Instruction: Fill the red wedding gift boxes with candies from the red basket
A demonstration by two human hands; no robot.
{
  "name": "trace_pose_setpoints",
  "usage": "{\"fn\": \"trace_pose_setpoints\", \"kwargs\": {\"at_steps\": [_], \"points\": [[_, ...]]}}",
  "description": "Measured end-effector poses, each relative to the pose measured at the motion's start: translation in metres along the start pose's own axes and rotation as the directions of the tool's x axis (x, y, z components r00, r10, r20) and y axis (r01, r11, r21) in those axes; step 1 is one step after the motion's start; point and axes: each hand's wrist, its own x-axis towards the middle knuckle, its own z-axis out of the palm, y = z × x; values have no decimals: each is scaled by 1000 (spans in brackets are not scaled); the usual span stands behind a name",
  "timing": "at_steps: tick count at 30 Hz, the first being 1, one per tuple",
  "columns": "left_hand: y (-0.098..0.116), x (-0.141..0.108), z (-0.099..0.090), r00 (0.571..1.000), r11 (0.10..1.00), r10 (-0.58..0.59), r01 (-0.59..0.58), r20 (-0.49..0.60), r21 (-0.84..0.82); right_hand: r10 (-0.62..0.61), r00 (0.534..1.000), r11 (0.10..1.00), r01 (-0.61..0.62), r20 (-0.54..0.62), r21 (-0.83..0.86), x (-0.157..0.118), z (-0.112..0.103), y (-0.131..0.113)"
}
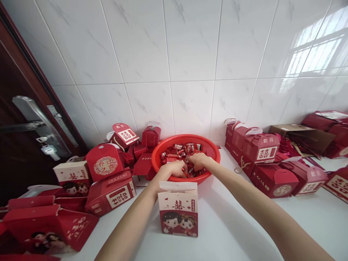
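Both hands are inside a red perforated basket [216, 152], which stands on the white tabletop [217, 221] near the tiled wall [190, 105]. The left hand [178, 168] reaches in at the near side, fingers curled down among the small red wrapped packets [178, 146]. The right hand [198, 160] lies just beside it, fingers likewise bent into the packets. Whether either hand grips a packet cannot be told, as the fingertips are largely buried; the packets appear to be sweets. Directly in front of the basket, between the forearms, an upright white-and-red box [178, 214] bears two cartoon figures, its top flaps raised. Red boxes [104, 163] are grouped to the left of the basket, and further maroon boxes [261, 148] are stacked to the right. At far left, keys [50, 150] hang at a dark door [16, 152]
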Motion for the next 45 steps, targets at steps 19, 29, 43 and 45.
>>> {"fn": "trace_pose_setpoints", "kwargs": {"at_steps": [19, 29, 43, 45], "points": [[-9, 7, -3, 727, 916, -103, -196, -678, -349, 396, 738, 383, 408, -546, 829, 1, -1, 34], [-17, 10, -3, 585, 813, -199, -349, -786, -466, 468, 702, 220, 496, -537, 840, 5, 0, 34], [-5, 4, -5, 824, 540, -210, -352, -527, -765, -137, 760, 207, 649, -635, 732, -11, -3, 25], [-4, 2, -5, 848, 432, -178, -388, -499, -814, -262, 782, 224, 619, -566, 752, -11, -3, 25]]}}
